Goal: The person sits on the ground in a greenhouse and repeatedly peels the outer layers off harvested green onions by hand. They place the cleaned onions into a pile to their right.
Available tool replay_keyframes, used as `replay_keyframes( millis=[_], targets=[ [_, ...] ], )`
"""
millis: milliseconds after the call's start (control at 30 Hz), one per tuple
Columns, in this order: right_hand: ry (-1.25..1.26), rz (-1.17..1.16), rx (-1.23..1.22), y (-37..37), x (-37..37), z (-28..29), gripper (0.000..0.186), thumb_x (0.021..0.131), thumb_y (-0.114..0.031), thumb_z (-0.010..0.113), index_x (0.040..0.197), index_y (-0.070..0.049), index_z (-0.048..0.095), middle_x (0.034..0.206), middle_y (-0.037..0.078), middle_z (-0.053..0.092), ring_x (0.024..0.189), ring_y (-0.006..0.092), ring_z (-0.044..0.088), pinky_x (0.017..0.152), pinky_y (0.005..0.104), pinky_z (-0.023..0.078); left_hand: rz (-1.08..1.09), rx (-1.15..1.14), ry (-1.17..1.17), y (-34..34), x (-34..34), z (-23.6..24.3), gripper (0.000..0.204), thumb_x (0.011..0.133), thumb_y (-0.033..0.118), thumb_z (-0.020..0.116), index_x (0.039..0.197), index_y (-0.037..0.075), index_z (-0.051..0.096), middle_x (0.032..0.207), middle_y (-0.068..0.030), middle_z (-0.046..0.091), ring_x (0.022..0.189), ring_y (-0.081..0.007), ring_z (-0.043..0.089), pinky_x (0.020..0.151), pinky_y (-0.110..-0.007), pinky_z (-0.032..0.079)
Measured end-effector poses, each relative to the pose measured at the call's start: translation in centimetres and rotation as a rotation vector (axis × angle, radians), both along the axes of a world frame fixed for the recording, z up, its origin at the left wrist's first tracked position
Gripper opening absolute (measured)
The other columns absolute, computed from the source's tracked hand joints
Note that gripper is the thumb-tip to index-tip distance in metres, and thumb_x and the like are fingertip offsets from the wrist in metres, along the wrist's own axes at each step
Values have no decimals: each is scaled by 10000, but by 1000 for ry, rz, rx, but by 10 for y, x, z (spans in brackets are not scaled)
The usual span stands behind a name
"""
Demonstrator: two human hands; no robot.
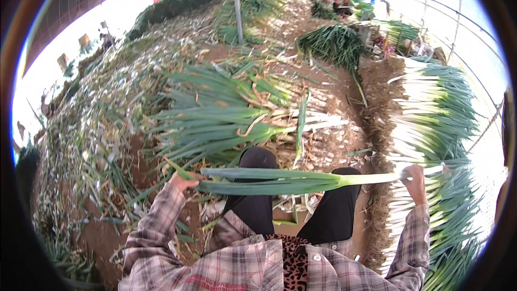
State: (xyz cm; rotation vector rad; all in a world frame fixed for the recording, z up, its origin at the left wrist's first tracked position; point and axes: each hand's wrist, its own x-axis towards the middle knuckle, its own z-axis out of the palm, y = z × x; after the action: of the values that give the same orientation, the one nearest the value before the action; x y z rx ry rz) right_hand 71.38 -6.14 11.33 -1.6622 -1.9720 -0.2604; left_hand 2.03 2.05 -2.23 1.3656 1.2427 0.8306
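Observation:
A long green onion (309, 182) stretches sideways above my knees, its white stem to the right and green leaves to the left. My right hand (414, 182) is closed around the white stem near the root end. At the leaf end, my left hand (184, 181) pinches a green onion leaf (177, 168) whose yellowish tip points up and left. Whether that leaf is still joined to the onion I cannot tell. Just beyond my knees lies a pile of untrimmed green onions (221, 116) with dry brown leaves among them.
At my right runs a long row of cleaned green onions (420, 129), roots toward me. Leaf scraps (113, 145) litter the ground on the left. A metal post (237, 8) stands ahead, and another onion bundle (336, 43) lies far right. People (344, 4) sit in the distance.

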Motion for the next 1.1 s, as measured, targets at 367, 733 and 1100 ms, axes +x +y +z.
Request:
replay_keyframes(
  millis=[367,733,1100],
  targets=[
    [2,18,-8,-8,6,-29,269,480,-28,699,716,-47,571,682,70,539,706,247,499,688,339,361,715,-306,-636,10,15,-18,98,731,14,609,824,-14,593,786,-119,581,693,-260,567,596,-379,489],
    [113,-4,-109,-24,-2,-87,247,511,-57,685,734,-64,580,698,48,525,747,242,502,741,366,352,1097,-387,-647,18,11,-69,298,823,286,501,952,20,534,904,-90,530,826,-213,461,722,-354,352],
    [113,-47,48,-18,-14,-54,312,482,-36,686,774,-66,580,716,58,514,756,233,493,722,340,343,976,-522,-661,-58,-11,18,673,835,532,315,1163,-51,380,1146,-181,469,1038,-292,475,841,-379,433]
  ],
)
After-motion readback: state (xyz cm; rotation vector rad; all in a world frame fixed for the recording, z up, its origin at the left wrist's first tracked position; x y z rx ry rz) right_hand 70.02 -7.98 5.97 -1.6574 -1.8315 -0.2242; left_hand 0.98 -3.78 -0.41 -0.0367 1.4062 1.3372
